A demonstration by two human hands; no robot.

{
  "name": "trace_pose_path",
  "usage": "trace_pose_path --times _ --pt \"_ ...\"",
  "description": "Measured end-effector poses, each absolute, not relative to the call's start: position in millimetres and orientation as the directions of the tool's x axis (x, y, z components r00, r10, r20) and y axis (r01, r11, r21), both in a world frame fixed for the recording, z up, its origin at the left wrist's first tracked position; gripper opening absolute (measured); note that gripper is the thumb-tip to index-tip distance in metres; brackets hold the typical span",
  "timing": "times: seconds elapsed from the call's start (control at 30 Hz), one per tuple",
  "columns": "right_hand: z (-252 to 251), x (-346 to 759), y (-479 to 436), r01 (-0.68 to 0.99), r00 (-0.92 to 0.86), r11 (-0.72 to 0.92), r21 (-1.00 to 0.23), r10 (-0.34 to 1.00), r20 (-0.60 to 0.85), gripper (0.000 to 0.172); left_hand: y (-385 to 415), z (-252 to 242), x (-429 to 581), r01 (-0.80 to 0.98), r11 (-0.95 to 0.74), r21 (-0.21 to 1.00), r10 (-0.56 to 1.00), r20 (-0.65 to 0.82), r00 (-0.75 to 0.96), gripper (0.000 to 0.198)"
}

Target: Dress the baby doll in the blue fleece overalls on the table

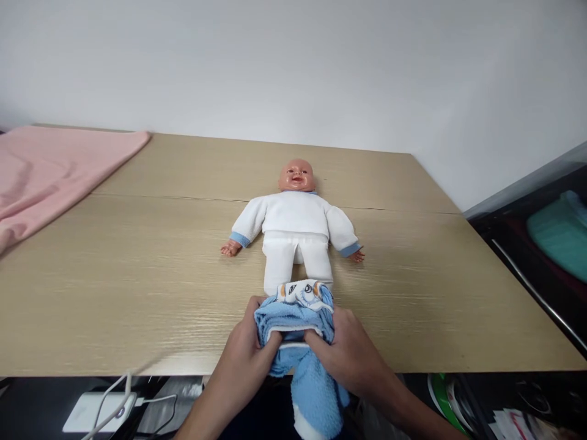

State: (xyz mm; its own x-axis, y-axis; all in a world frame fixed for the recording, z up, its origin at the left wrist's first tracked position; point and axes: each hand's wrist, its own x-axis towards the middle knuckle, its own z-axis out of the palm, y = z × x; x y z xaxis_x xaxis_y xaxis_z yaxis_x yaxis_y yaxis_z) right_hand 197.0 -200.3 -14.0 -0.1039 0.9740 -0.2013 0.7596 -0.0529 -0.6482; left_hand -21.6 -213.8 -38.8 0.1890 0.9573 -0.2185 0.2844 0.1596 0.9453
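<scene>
A baby doll (296, 223) in a white suit with blue cuffs lies on its back on the wooden table (137, 275), head toward the wall. A bunched light-blue garment (298, 311) with a printed animal picture covers the doll's feet at the table's near edge. My left hand (245, 345) grips the garment's left side, thumb tucked into its opening. My right hand (346, 348) grips the right side the same way. Part of the blue cloth hangs down below the table edge between my forearms.
A pink blanket (50, 171) lies on the table's far left corner. A white device with cables (98, 409) sits below the front edge at left. A dark shelf with a teal folded cloth (559, 235) and a metal rail stands at right.
</scene>
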Motion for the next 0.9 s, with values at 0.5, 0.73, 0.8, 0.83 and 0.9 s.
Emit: trace_pose_path --times 0.5,0.73,0.8,0.83,0.9 --pt "0 190 -173 0.746 -0.195 0.039 -0.665 0.967 -0.163 0.014 -190 -28 -23 0.346 0.124 0.93 0.97 -0.187 0.156 0.026" --pt "13 182 -190 0.883 -0.236 0.056 -0.467 0.911 -0.337 0.014 -214 -34 -29 0.537 0.146 0.831 0.955 -0.26 0.142 0.041" --pt "10 178 -192 0.916 -0.217 0.061 -0.396 0.906 -0.363 0.02 -215 -41 -27 0.629 0.09 0.772 0.965 -0.224 0.136 0.043" --pt "8 176 -193 0.927 -0.207 0.063 -0.369 0.908 -0.365 0.023 -214 -43 -27 0.672 0.058 0.738 0.968 -0.206 0.142 0.042" --pt "5 174 -196 0.936 -0.204 0.074 -0.344 0.911 -0.36 0.03 -212 -47 -27 0.729 0.003 0.684 0.97 -0.181 0.165 0.039"
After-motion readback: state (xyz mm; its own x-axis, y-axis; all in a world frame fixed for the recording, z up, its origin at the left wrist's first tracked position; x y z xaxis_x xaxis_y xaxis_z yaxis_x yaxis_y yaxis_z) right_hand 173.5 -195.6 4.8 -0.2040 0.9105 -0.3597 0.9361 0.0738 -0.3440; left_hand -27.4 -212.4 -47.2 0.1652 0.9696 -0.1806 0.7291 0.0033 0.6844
